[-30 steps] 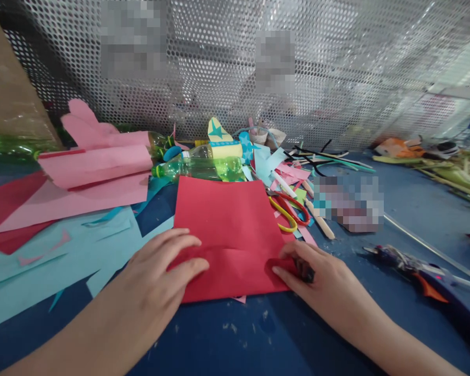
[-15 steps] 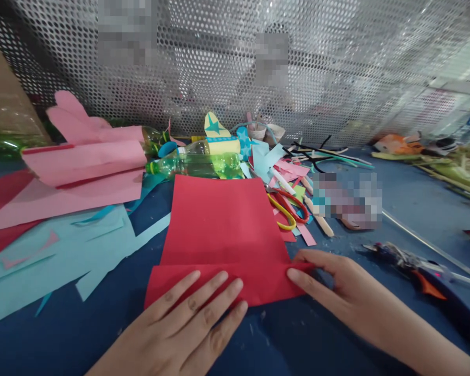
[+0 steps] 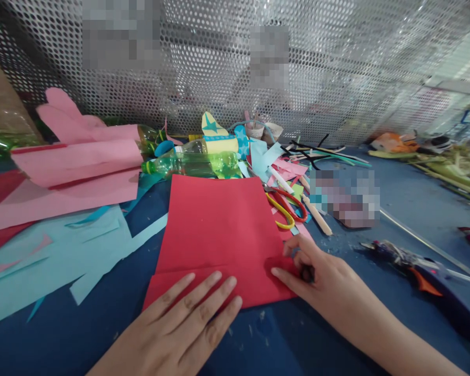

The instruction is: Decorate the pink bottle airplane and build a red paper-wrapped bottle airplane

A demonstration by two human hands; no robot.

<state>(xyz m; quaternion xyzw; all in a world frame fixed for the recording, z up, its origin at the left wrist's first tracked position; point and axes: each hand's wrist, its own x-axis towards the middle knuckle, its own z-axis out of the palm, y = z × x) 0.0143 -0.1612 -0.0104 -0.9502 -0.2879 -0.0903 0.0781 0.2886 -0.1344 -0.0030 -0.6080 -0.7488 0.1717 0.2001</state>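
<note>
A red paper sheet (image 3: 219,224) lies on the blue table in front of me, its near edge folded up into a strip. My left hand (image 3: 180,329) lies flat with fingers stretched out on that folded strip. My right hand (image 3: 317,277) pinches the sheet's right edge at the fold, thumb and fingers closed on the paper.
Scissors (image 3: 288,206) with red and yellow handles lie just right of the sheet. Green plastic bottles (image 3: 191,163) and pink paper (image 3: 74,162) sit behind, light blue paper scraps (image 3: 58,250) to the left. A glue gun (image 3: 411,263) rests at right. A perforated metal screen (image 3: 337,68) closes the back.
My left hand slid from the sheet's left side down onto the folded strip. My right hand shifted from flat fingers at the fold's corner to a pinch on the right edge.
</note>
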